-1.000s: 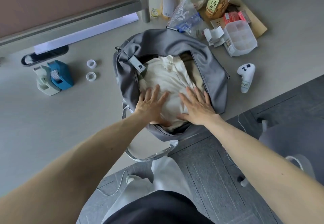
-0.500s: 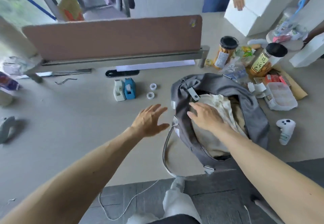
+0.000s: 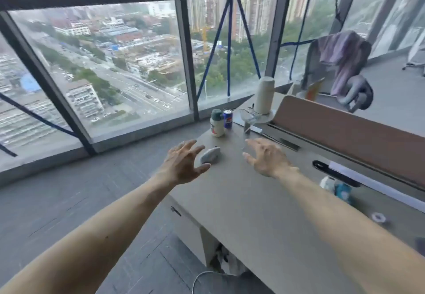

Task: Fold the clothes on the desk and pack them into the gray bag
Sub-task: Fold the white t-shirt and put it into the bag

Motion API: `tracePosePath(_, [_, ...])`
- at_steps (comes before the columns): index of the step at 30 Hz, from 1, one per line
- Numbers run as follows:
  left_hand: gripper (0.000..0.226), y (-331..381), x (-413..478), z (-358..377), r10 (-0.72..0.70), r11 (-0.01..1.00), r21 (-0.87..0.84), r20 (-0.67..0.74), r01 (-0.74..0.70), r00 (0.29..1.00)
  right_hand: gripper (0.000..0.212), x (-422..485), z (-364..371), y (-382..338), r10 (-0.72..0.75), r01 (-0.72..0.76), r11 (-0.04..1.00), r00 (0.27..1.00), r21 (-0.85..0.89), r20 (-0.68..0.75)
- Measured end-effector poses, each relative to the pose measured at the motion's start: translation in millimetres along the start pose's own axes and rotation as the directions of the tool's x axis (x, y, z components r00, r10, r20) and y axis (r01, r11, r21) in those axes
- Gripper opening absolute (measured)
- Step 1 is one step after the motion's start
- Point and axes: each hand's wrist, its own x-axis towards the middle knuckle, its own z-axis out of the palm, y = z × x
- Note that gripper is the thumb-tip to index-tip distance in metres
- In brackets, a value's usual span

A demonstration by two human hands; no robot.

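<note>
**Q:** Fingers, state?
**A:** Left hand (image 3: pixel 181 165): fingers (image 3: pixel 187 146) spread wide, holding nothing. Right hand (image 3: pixel 266 159): fingers (image 3: pixel 254 143) likewise splayed, holding nothing. Both hover over the tabletop (image 3: pixel 241 201).

**Q:** Nearest item?
**A:** Gray handheld controller (image 3: pixel 209 155), one, lying on the tabletop between the hands, just beside the left thumb.

**Q:** Farther out?
**A:** White bottle with green cap (image 3: pixel 217 124), one. Blue can (image 3: pixel 227 119), one, just beside it. White cylinder (image 3: pixel 265 96), one. Brown divider panel (image 3: pixel 345 130), one. Tape dispensers (image 3: pixel 338 189) at the right edge, apparently two, blurred. Tape roll (image 3: pixel 378 217), one. Chair (image 3: pixel 322 73) beyond the divider, one, with a purple cloth (image 3: pixel 340 57) draped over it.

**Q:** Task's own things?
**A:** Gray bag: not in view. Clothes on the tabletop: none on the visible stretch.

**Q:** Progress?
**A:** Cannot be settled here. Nothing left to fold shows, but the bag's contents are out of sight, so completion is unconfirmed
</note>
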Motion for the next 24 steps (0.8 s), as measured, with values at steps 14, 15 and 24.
tracePosePath(14, [0.078,-286.1,-42.2,-95.3,-0.387,0.910,0.110,-0.126,0.400,0.914,0.063,197.7,34.9,-267.6,-0.362,0.362,0.932,0.932,0.026,0.005])
tracePosePath(15, [0.077,-304.0,-32.6,-96.6,-0.389,0.908,0.116,-0.126,0.403,0.912,0.063,217.5,41.9,-280.3,-0.371,0.371,0.928,0.929,0.026,0.007])
tracePosePath(24, [0.078,-495.8,116.9,-121.1,-0.387,0.905,0.169,-0.049,0.389,0.921,0.059,429.4,84.3,-378.0,-0.337,0.336,0.942,0.941,0.018,0.041])
